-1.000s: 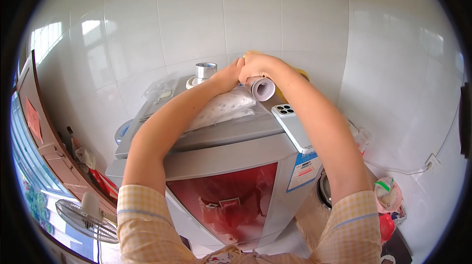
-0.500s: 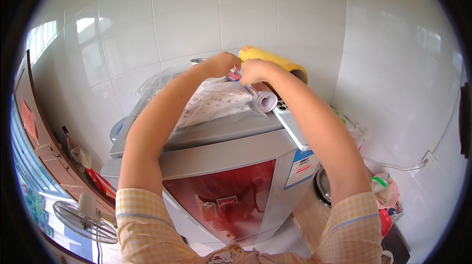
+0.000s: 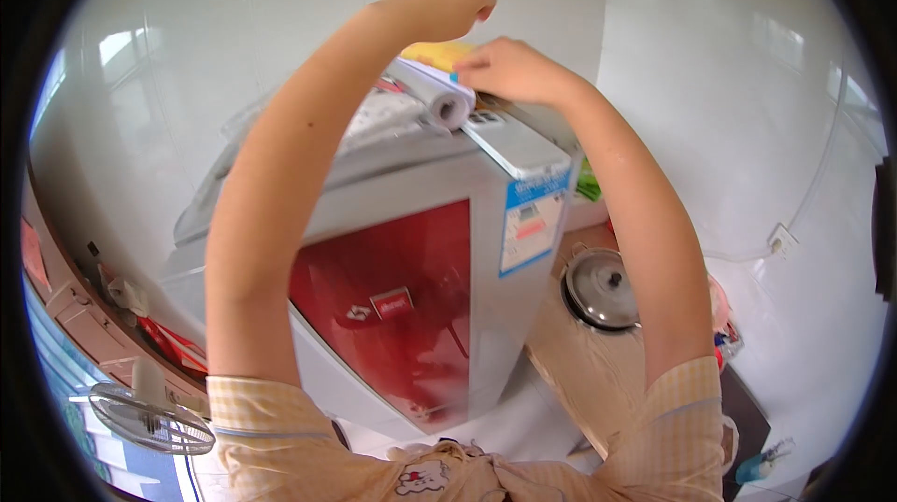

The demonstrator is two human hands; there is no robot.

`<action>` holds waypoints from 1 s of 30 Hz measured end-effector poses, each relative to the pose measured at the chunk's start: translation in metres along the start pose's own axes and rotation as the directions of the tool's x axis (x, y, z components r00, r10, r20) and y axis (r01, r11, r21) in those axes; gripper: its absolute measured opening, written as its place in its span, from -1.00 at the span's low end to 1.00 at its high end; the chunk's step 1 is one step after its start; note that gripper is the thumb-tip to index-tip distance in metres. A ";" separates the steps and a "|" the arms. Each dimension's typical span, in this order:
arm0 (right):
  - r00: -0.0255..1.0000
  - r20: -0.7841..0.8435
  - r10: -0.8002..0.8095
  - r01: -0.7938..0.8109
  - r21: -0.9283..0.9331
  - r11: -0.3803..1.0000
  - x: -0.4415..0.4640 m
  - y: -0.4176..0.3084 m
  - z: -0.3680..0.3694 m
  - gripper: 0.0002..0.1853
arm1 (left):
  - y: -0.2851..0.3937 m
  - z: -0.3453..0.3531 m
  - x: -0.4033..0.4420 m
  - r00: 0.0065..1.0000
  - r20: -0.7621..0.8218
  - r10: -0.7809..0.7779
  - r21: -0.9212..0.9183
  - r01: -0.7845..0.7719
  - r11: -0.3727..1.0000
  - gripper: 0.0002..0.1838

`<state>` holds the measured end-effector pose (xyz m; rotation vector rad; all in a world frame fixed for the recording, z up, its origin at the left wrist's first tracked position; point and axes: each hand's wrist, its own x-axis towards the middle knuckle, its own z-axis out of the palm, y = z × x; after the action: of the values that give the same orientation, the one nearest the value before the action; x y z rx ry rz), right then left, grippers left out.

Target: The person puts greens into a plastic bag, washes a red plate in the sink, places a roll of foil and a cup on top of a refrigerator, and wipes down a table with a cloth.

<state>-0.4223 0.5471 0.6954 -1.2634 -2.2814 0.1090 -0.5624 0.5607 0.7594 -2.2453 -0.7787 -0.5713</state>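
Note:
My left hand (image 3: 444, 5) is raised above the far part of a grey refrigerator's top (image 3: 392, 155), fingers curled. Whatever those fingers may hold is hidden. Lower and to the right, my right hand (image 3: 514, 70) has its fingers drawn together beside a small blue piece (image 3: 455, 78), over a roll of white sheet (image 3: 448, 110). Their exact grip is blurred. Behind the roll lies a yellow roll (image 3: 437, 56), partly covered by my right hand. A white phone (image 3: 519, 149) rests at the refrigerator's right front corner. Left of the rolls is a clear plastic bag (image 3: 378, 119), partly behind my left arm.
White tiled walls stand behind and to the right. A lidded metal pot (image 3: 603, 285) sits on a wooden surface (image 3: 561, 348) right of the refrigerator. A wall socket (image 3: 781, 240) with a cable is at right, a fan (image 3: 154, 418) at lower left.
My hands, which were close together at the rolls, have parted. My left hand has risen, while the right stays by the rolls. The view has tilted down and turned right.

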 end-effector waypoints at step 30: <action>-0.476 -0.649 0.594 -0.871 0.254 -0.421 -0.575 -0.304 0.478 -0.77 | 0.503 0.105 -0.515 0.548 -0.586 0.597 -0.768 -0.141 -0.625 -0.88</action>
<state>-0.6399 -0.0032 0.1475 -2.6764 0.1718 -0.2936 -0.5817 0.1519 0.1575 -3.7036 1.8373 -0.1979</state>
